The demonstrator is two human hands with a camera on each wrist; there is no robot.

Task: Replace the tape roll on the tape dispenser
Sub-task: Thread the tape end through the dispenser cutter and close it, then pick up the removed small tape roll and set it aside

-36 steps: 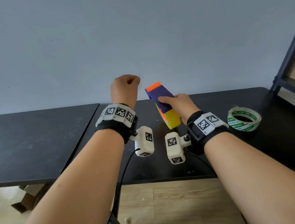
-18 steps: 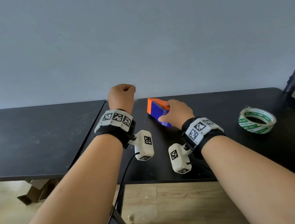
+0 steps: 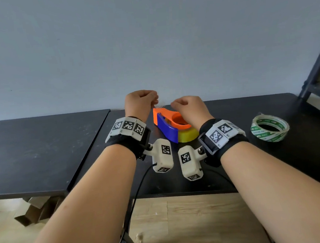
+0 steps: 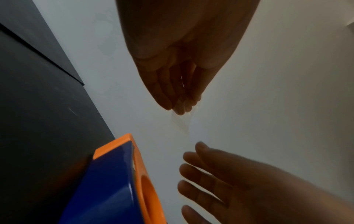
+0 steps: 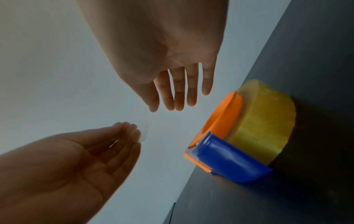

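Observation:
The tape dispenser [image 3: 167,127], orange and blue, lies on its side on the black table [image 3: 235,165] with a yellow tape roll [image 3: 188,135] in it. In the right wrist view the dispenser [image 5: 226,145] and yellow roll [image 5: 266,121] sit to the right. My left hand [image 3: 151,101] hovers above the dispenser's far end and pinches a small piece of clear tape [image 4: 181,121] at its fingertips. My right hand [image 5: 178,104] hangs over the dispenser with straight fingers, holding nothing. A clear tape roll with green print [image 3: 269,128] lies flat to the right.
A second black table [image 3: 33,154] adjoins on the left, with a narrow gap between the two. A dark shelf frame [image 3: 316,78] stands at the far right. A grey wall runs right behind the tables. Cardboard lies on the wooden floor below.
My right hand brought the raised dispenser down, laid it on its side on the table and let go. It now hovers near the left hand, which still pinches the clear tape.

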